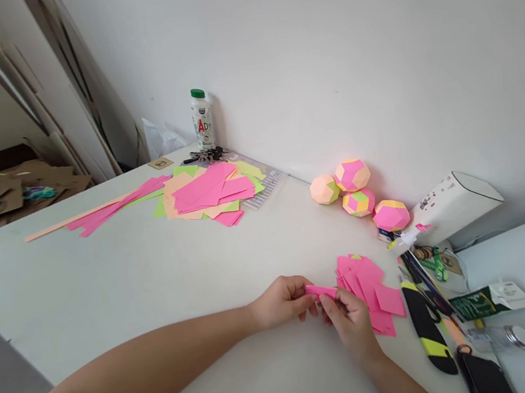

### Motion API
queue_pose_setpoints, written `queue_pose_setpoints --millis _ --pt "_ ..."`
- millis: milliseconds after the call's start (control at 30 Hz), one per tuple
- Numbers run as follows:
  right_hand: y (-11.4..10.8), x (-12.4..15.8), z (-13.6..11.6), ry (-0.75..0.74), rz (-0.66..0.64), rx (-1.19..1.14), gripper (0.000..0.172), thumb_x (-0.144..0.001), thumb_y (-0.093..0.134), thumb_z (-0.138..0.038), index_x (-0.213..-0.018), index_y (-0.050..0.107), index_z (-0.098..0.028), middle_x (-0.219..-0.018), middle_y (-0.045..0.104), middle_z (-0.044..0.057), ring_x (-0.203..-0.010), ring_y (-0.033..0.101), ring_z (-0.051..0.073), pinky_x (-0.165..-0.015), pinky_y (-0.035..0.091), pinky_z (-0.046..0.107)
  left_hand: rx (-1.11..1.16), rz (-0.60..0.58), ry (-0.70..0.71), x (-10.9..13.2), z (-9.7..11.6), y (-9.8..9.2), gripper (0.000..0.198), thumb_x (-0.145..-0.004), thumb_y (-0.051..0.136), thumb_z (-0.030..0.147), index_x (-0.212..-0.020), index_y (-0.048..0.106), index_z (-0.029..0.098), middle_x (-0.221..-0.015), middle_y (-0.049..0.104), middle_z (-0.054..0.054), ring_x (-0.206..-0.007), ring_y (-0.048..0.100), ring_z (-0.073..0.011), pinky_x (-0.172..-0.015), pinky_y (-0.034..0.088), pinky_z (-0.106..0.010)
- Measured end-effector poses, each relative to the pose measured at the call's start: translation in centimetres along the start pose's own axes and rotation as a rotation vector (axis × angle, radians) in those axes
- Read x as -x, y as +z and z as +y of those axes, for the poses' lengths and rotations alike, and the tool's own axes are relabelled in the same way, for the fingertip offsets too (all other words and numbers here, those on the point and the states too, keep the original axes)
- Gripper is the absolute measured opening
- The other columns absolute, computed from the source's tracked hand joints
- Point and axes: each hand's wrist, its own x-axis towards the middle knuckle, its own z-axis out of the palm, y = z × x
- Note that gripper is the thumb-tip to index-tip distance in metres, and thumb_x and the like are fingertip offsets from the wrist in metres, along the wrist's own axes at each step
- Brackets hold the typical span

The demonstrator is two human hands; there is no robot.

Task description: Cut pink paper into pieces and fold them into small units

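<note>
Near the front of the white table, a small folded strip of pink paper (321,292) is pinched at both ends. My left hand (285,301) is closed on its left end, thumb and fingers together. On the right end, my right hand (352,326) is closed with its thumb against the paper. Just right of the hands lies a loose pile of pink paper pieces (368,293), with a bit of green showing at its top. Behind that pile, several faceted paper balls (352,175) in pink, peach, yellow and green rest against the wall.
A larger heap of pink, peach and green paper (205,189) lies farther back over a clear ruler (266,189). Behind it stand keys (207,155) and a white bottle (202,119). At right are a black-and-yellow cutter (427,330), a jar (503,338) and a phone-like black object (484,375).
</note>
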Motion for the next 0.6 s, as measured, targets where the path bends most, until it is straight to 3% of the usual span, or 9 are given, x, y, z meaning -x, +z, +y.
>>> queue_pose_setpoints --millis 600 --pt "0.0 -0.05 -0.16 0.015 -0.002 -0.034 0.033 -0.086 0.058 -0.044 -0.066 0.058 -0.017 -0.054 0.053 -0.001 -0.05 0.049 0.013 -0.047 0.039 0.023 -0.068 0.023 -0.035 0.06 -0.03 -0.02 0.024 -0.08 0.062 0.039 -0.082 0.059 0.015 -0.074 0.068 -0.003 -0.06 0.059 -0.0109 -0.059 0.047 -0.023"
